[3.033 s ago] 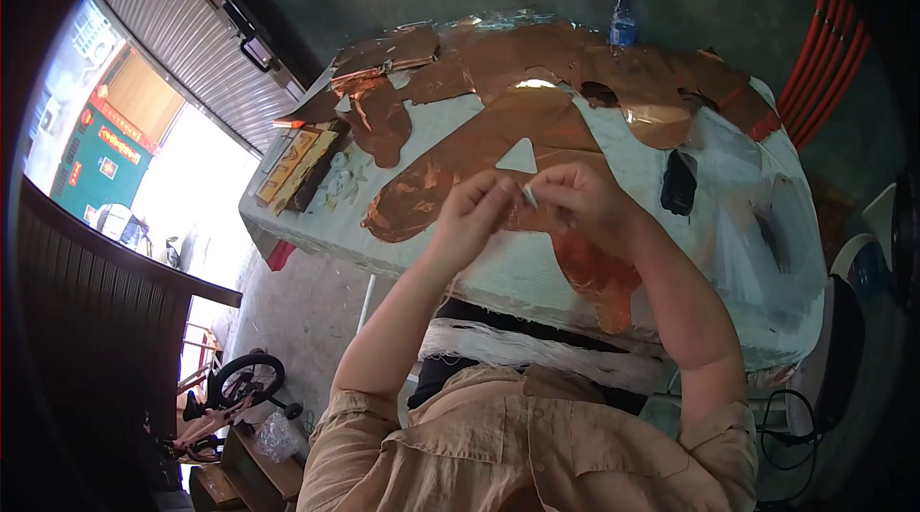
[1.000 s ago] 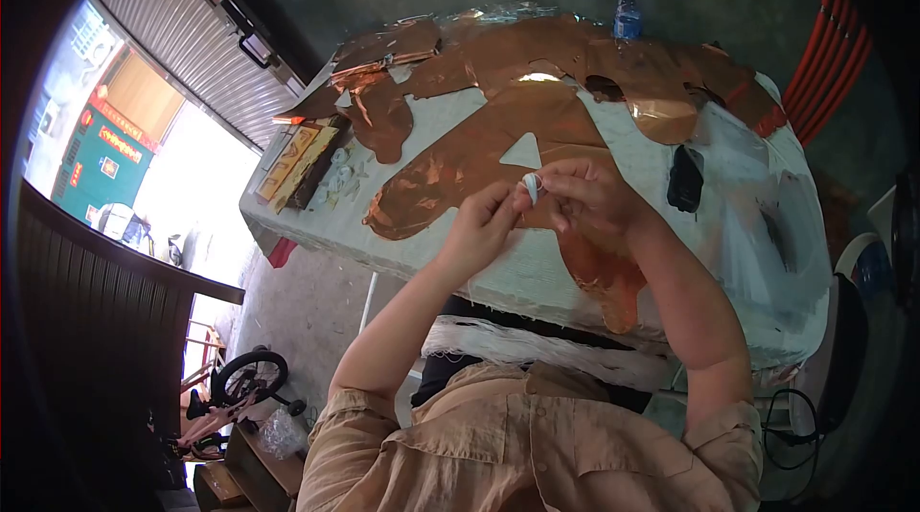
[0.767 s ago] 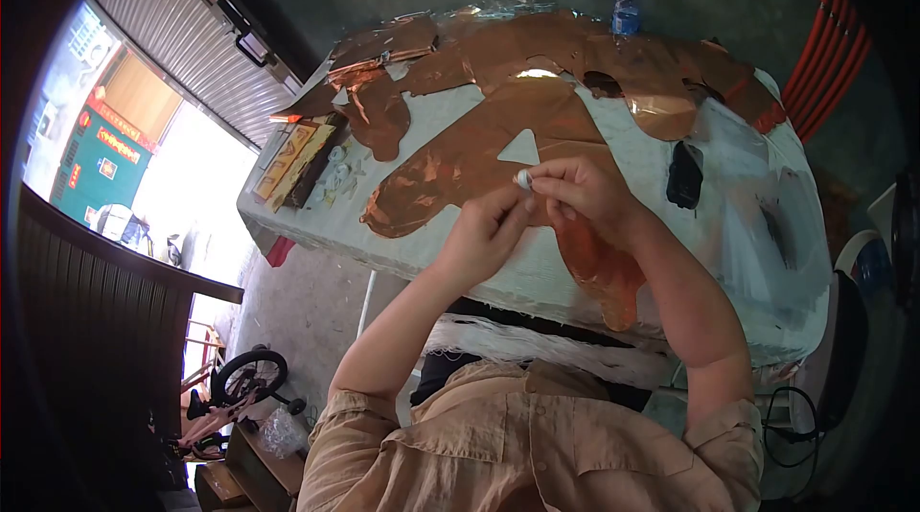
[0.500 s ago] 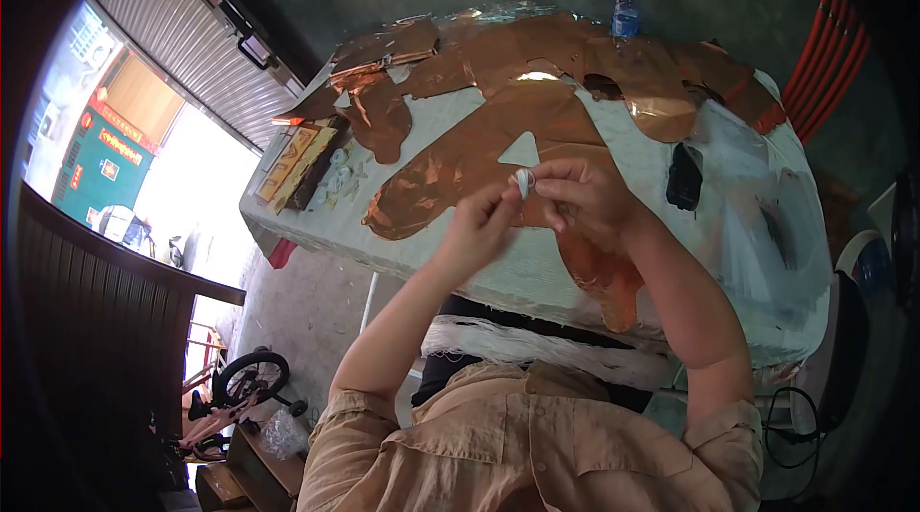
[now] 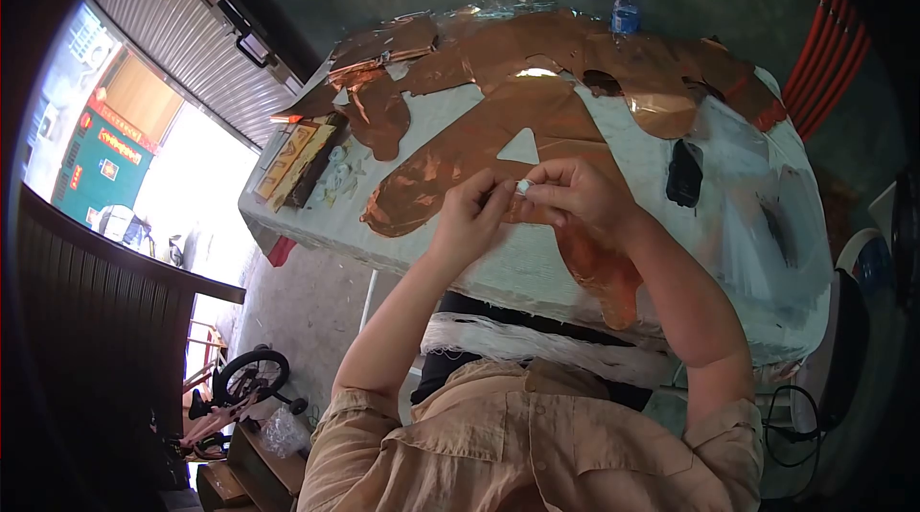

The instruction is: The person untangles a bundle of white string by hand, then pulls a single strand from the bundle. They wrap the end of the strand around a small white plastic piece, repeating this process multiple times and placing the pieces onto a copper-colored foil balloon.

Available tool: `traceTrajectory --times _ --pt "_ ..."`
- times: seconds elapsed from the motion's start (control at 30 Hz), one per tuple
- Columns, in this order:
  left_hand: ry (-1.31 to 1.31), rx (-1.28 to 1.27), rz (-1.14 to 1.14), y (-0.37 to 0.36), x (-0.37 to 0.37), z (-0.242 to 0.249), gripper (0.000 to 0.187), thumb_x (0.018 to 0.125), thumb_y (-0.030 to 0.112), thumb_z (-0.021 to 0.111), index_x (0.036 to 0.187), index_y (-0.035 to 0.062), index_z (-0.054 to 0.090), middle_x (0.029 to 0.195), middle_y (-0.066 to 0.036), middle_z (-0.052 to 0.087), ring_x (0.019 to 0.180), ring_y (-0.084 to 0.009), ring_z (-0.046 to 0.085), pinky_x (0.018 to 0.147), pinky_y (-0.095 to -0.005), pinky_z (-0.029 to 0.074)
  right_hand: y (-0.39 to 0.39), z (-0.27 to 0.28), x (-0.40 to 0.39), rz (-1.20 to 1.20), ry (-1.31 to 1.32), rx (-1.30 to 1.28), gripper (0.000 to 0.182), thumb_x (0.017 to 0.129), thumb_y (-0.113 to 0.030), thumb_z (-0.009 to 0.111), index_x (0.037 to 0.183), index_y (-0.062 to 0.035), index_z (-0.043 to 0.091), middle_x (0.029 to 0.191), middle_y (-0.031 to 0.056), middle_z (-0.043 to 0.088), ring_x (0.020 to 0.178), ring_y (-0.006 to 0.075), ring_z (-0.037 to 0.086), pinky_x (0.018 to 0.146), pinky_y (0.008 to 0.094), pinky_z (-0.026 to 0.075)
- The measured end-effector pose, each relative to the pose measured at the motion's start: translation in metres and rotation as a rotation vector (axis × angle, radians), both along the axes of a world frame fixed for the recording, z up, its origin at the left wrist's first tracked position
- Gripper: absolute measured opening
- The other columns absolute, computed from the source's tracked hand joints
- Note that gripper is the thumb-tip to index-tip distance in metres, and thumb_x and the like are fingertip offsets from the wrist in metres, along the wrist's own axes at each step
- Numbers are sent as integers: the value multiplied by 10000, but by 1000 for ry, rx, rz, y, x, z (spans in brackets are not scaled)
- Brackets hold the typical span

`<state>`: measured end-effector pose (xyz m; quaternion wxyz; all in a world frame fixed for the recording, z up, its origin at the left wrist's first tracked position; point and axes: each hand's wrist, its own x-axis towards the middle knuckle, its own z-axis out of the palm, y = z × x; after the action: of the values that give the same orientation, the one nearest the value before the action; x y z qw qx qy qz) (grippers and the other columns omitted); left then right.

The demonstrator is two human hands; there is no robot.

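Note:
My left hand (image 5: 473,211) and my right hand (image 5: 582,196) meet above the table, fingers pinched around a small white object (image 5: 523,187). Its kind is too small to make out, and the fingertips cover most of it. Under my hands lies a flat copper-coloured foil balloon (image 5: 450,162), shaped like a 4 with a triangular hole. One arm of it (image 5: 604,267) droops toward the table's near edge. Several more flat copper foil pieces (image 5: 537,47) overlap along the back.
A white cloth covers the table (image 5: 436,272). A blue-capped bottle (image 5: 625,9) stands at the back. On the right lie a black object (image 5: 684,174) and clear plastic bags (image 5: 752,224). A yellow-and-red box (image 5: 299,162) sits left, beside small white items (image 5: 337,174). White strands (image 5: 537,339) hang across my lap.
My hands have drawn closer together, the left moving slightly up. More of the white object is now hidden, and it sits a little lower between the fingertips.

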<state>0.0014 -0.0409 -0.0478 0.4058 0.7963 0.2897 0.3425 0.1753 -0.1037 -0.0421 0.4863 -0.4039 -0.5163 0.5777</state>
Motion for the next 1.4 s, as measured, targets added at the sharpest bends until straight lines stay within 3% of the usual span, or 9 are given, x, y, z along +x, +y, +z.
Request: traceTrajectory --times 0.07,0.27,0.5,0.57,0.73,0.8,0.9,1.17,1.4 --pt "-181 -228 -70 -7 4 -5 114 848 64 518 873 -28 581 680 -26 590 596 -59 517 539 -211 431 1 -3 1 23 41 -16 124 857 -108 518 891 -8 582 772 47 606 502 44 456 467 167 370" --pt "-201 -208 0 -17 8 -13 176 848 52 513 989 -14 594 735 -19 608 606 -45 520 535 -198 436 3 -5 2 -21 224 -21 170 876 -149 493 917 -12 584 794 57 609 533 57 479 466 169 378" --pt "-195 -357 -79 -13 1 -17 164 856 64 510 964 -15 603 736 -16 608 607 -44 518 548 -190 432 4 -5 4 -63 348 -40 202 897 -146 422 959 -1 548 809 66 582 545 71 472 477 175 366" --pt "-116 -365 -95 -5 -4 -24 188 866 73 509 1017 -12 580 786 -15 595 632 -39 491 541 -188 415 4 -4 5 -65 379 -37 206 902 -147 403 954 0 539 798 64 574 547 75 470 477 175 359" --pt "-302 -423 -61 -1 -1 -3 191 873 109 508 1015 -8 560 802 -29 594 622 -69 510 548 -202 425 2 -3 6 41 452 -85 171 886 -150 402 881 -22 516 751 56 551 549 90 468 486 194 360" --pt "-352 -476 -201 -4 5 3 163 858 86 524 978 -20 553 755 -23 586 622 -61 512 545 -196 420 0 0 3 53 448 -96 162 879 -147 406 876 -24 512 740 53 546 555 92 470 493 200 363" --pt "-391 -596 -215 -7 10 4 122 850 73 536 937 -11 551 735 -19 577 610 -64 514 544 -195 420 -1 -1 1 75 458 -104 151 870 -142 411 870 -28 510 721 48 538 564 96 473 508 206 366" --pt "-266 -527 -242 0 2 -4 93 823 74 559 862 4 512 738 -19 572 608 -63 517 540 -192 415 0 -4 -1 129 362 -126 180 874 -176 422 858 -33 530 686 38 536 577 118 497 521 233 362" --pt "-394 -518 -185 -3 -4 -13 48 838 63 494 839 17 481 743 -21 550 625 -84 517 552 -207 420 -3 1 -5 -5 394 -193 302 898 -258 377 1016 -37 545 852 70 591 643 145 554 589 253 424"
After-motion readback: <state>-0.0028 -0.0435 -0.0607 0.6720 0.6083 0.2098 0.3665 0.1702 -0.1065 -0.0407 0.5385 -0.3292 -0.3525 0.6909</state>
